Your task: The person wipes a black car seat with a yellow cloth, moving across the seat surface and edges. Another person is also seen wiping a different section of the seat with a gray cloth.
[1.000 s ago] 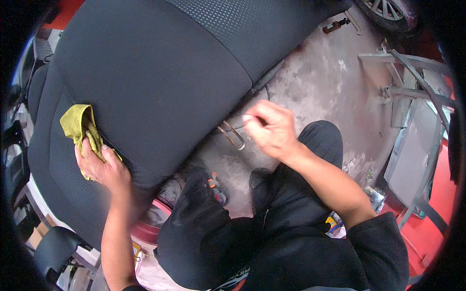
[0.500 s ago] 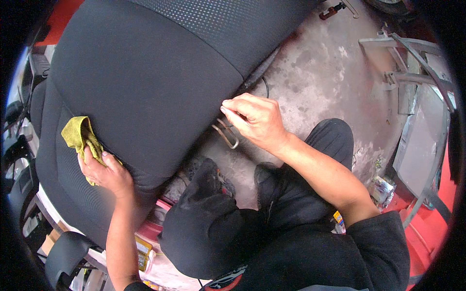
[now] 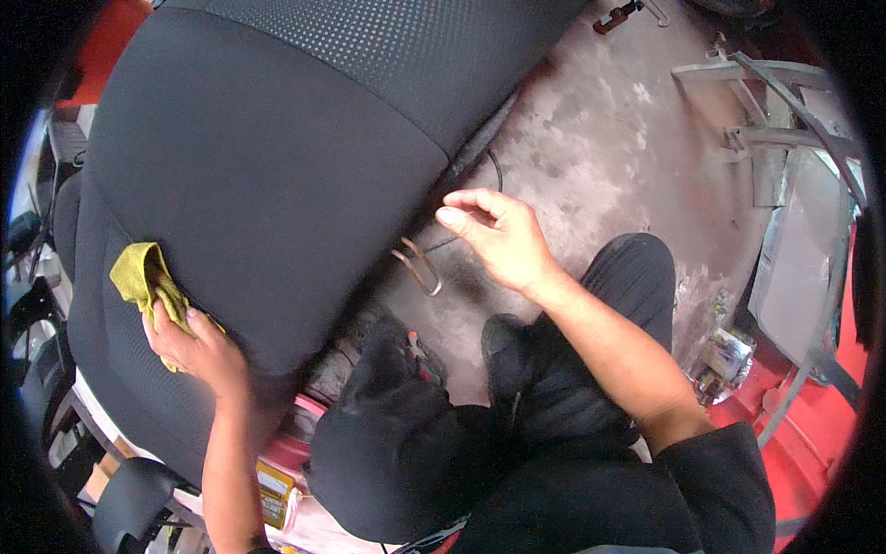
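A large black car seat (image 3: 268,175) with woven fabric and a dotted mesh panel fills the left and top of the head view. My left hand (image 3: 198,351) is closed round a crumpled yellow-green cloth (image 3: 140,274), resting against the seat's left side near a seam. Beyond the seat's near right edge hangs my right hand (image 3: 503,235), thumb and forefinger apart, with nothing visible between them. Just left of and below it, a bent metal loop (image 3: 425,275) sticks out from under the seat.
Grey stained concrete floor (image 3: 591,138) lies to the right. A metal frame with panels (image 3: 784,138) stands at far right, near a shiny silver packet (image 3: 729,358). A red tub (image 3: 300,420) and yellow box (image 3: 274,489) sit by my left forearm. A thin cable (image 3: 498,166) runs beside the seat.
My right hand has drawn slightly right, away from the seat edge, and its pinched fingers have parted. My left hand still holds the cloth, and the whole view has shifted slightly.
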A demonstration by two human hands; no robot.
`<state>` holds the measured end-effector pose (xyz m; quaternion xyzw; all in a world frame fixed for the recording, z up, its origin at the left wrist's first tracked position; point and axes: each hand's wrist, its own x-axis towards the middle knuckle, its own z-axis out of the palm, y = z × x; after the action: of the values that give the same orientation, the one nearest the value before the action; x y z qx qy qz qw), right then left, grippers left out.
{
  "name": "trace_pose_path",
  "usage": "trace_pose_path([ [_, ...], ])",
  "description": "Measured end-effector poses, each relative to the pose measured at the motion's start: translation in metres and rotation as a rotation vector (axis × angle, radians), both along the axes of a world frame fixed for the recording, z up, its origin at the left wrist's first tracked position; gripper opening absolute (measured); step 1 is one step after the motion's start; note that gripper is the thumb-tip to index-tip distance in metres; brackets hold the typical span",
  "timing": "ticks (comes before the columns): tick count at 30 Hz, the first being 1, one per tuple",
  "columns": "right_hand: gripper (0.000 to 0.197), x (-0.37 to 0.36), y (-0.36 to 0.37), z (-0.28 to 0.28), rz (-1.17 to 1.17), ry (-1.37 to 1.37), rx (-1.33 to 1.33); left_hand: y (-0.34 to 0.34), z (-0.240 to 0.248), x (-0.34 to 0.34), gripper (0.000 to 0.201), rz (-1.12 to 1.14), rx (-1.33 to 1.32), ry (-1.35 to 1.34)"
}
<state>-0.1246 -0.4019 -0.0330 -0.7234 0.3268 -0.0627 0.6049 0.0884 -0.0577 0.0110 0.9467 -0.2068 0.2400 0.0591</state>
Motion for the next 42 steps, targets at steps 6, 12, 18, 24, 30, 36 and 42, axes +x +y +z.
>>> trace_pose_path([
  [6,0.034,0.022,0.012,0.004,-0.048,0.064,0.050,0.004,-0.002,0.001,0.052,0.015,0.019,0.042],
  [12,0.020,0.028,0.010,-0.002,-0.055,-0.012,0.135,0.006,-0.003,0.002,0.053,0.003,0.004,0.057],
  [18,0.033,-0.021,-0.032,-0.036,-0.334,0.357,0.325,0.005,-0.004,0.000,0.052,-0.029,-0.012,0.020],
  [24,0.040,0.021,0.019,0.011,-0.238,-0.071,0.290,0.005,-0.002,-0.001,0.051,-0.012,-0.012,-0.027],
  [30,0.028,0.030,0.027,0.013,-0.036,-0.093,0.019,-0.005,-0.006,-0.001,0.049,0.040,-0.036,-0.075],
  [36,0.019,0.036,0.017,0.041,0.287,-0.028,-0.548,-0.012,0.001,-0.003,0.049,0.060,-0.040,-0.060],
  [42,0.015,0.051,0.019,0.037,0.237,-0.042,-0.669,-0.004,0.006,-0.003,0.046,-0.009,-0.147,-0.090],
])
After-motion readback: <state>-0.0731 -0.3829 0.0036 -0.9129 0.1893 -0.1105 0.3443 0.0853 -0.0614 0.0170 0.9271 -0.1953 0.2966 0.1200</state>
